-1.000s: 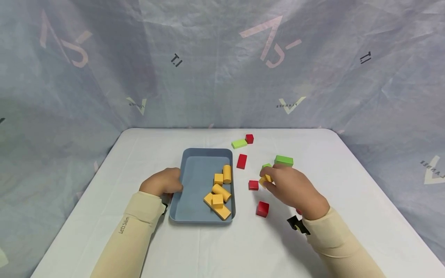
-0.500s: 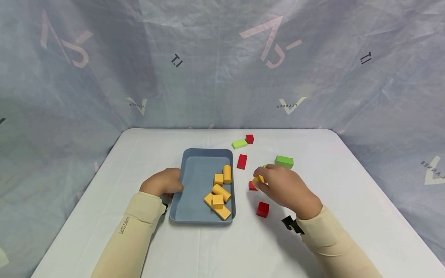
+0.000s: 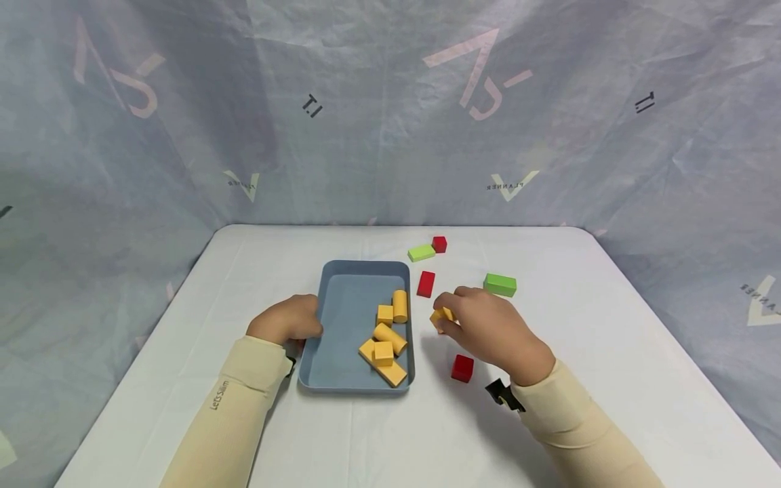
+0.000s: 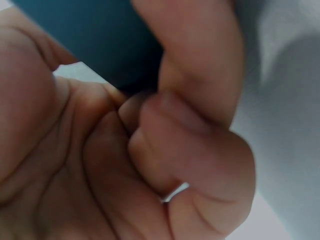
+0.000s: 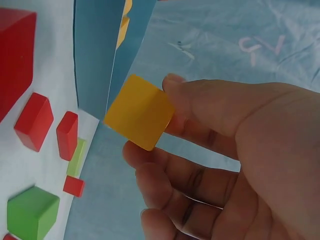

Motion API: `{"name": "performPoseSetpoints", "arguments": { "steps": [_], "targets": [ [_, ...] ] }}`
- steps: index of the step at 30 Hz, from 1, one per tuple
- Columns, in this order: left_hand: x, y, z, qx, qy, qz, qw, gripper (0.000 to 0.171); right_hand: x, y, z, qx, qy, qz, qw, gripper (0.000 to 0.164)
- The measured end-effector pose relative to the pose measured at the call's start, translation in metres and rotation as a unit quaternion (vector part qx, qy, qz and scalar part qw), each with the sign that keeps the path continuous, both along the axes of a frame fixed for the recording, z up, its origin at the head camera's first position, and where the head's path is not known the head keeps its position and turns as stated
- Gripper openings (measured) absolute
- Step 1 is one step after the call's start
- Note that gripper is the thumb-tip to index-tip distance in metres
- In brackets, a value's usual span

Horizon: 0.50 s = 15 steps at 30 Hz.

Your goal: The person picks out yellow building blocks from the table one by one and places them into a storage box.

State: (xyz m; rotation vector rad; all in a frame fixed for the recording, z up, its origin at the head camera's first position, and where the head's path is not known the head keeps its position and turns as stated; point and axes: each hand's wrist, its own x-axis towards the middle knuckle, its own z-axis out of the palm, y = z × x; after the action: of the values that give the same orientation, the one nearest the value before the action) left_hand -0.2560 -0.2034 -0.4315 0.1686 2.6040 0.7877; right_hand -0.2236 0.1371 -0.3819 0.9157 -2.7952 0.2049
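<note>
On the white table, my left hand (image 3: 287, 320) grips the left wall of a blue-grey tray (image 3: 348, 298). The left wrist view shows curled fingers (image 4: 195, 145) close against the tray's side (image 4: 100, 40). To the right of the tray, my right hand (image 3: 491, 325) pinches a yellow block (image 5: 140, 112) between thumb and fingertips, its square face toward the right wrist camera. Inside the tray lie two yellow cylinders (image 3: 399, 306), a yellow cube (image 3: 384, 314), and another cube (image 3: 383, 354) on a flat yellow block (image 3: 393, 374).
A red cube (image 3: 462, 368) stands below my right hand. Beyond the hand are a green block (image 3: 500, 285), a flat red block (image 3: 426, 284), a light green block (image 3: 422, 253) and a small red cube (image 3: 439, 244). A small red block (image 5: 34, 121) shows in the right wrist view.
My right hand has moved left toward the tray, carrying the yellow block. It now covers a small red block seen earlier in the head view. My left hand and the tray stay put.
</note>
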Motion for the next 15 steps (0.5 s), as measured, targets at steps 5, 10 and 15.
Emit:
{"name": "performPoseSetpoints", "arguments": {
  "steps": [5,10,15],
  "targets": [
    [0.000,0.000,0.001,0.001,0.000,0.000,1.0000,0.017,-0.002,-0.006,-0.001,-0.001,0.013,0.014,1.000,0.022],
    [0.001,0.000,0.000,0.002,0.000,-0.003,1.0000,0.016,-0.001,-0.013,0.001,0.000,0.010,0.020,1.000,0.025],
    [0.000,0.000,0.000,-0.013,0.002,-0.004,0.9999,0.012,0.000,-0.018,0.003,-0.002,0.005,0.022,1.000,0.026]
  ]
}}
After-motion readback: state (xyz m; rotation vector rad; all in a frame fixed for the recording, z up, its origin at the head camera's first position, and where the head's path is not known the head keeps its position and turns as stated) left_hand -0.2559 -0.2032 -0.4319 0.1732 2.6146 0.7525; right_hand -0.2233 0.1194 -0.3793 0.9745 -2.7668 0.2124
